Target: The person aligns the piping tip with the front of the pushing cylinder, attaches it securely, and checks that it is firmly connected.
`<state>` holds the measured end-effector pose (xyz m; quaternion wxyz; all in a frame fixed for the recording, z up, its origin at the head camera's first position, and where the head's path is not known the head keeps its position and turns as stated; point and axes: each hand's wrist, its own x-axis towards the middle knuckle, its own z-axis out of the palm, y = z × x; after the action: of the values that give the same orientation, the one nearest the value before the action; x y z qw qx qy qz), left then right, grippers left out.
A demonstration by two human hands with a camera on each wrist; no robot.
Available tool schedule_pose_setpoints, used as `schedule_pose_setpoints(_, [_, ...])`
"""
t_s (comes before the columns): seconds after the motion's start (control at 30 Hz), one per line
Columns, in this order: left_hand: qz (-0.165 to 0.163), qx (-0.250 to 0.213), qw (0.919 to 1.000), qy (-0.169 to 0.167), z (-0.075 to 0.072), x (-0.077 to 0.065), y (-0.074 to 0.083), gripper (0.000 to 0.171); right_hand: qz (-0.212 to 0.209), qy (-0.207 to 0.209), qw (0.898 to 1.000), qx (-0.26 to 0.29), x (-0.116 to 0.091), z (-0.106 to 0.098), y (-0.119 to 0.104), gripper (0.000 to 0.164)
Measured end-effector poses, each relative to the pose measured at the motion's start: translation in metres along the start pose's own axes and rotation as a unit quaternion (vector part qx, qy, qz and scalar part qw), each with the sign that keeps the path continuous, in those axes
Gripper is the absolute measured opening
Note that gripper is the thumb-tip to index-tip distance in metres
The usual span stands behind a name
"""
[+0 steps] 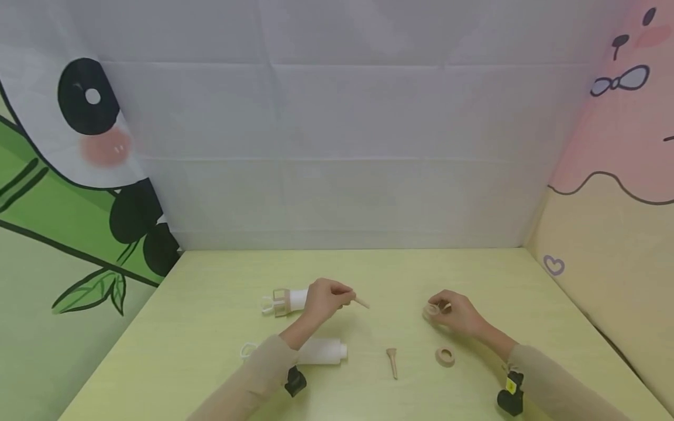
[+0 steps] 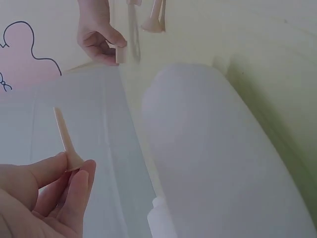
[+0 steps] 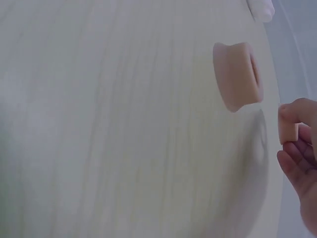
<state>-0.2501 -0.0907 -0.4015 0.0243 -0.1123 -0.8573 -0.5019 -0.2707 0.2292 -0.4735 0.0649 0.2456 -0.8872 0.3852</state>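
My left hand (image 1: 326,299) pinches a beige golf-tee-shaped peg (image 1: 362,303) by its flared end. In the left wrist view its thin stem (image 2: 60,126) points up and away from the fingertips. My right hand (image 1: 460,314) holds a beige ring (image 1: 429,311) between thumb and fingers, close over the table. A second beige ring (image 3: 233,77) lies on the table nearer to me. Between the two hands, toward me, lies another flared peg (image 1: 393,363). Under the left forearm a white bottle-shaped piece (image 1: 322,352) is partly covered.
Behind the left hand lies a second white piece (image 1: 298,300) with a beige collar (image 1: 282,302) and white prongs at its left end. The pale yellow table (image 1: 237,266) meets a white cloth backdrop (image 1: 342,199). Printed side panels (image 1: 595,251) stand at both sides.
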Motion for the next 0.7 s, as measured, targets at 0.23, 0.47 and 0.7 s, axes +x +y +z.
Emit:
schedule_pose_setpoints(0.23, [0.005, 0.029, 0.9994, 0.021, -0.007, 0.005, 0.002, 0.015, -0.02, 0.023, 0.999, 0.016, 0.008, 0.003, -0.023, 0.022])
schedule_pose_setpoints(0.47, [0.007, 0.022, 0.9986, 0.047, -0.007, 0.005, 0.006, 0.013, -0.031, 0.043, 0.998, 0.027, 0.017, 0.009, -0.054, 0.021])
schedule_pose_setpoints(0.7, [0.037, 0.027, 0.9957, 0.081, -0.005, 0.004, 0.008, 0.012, -0.043, 0.062, 0.996, 0.057, 0.021, 0.016, -0.079, 0.022])
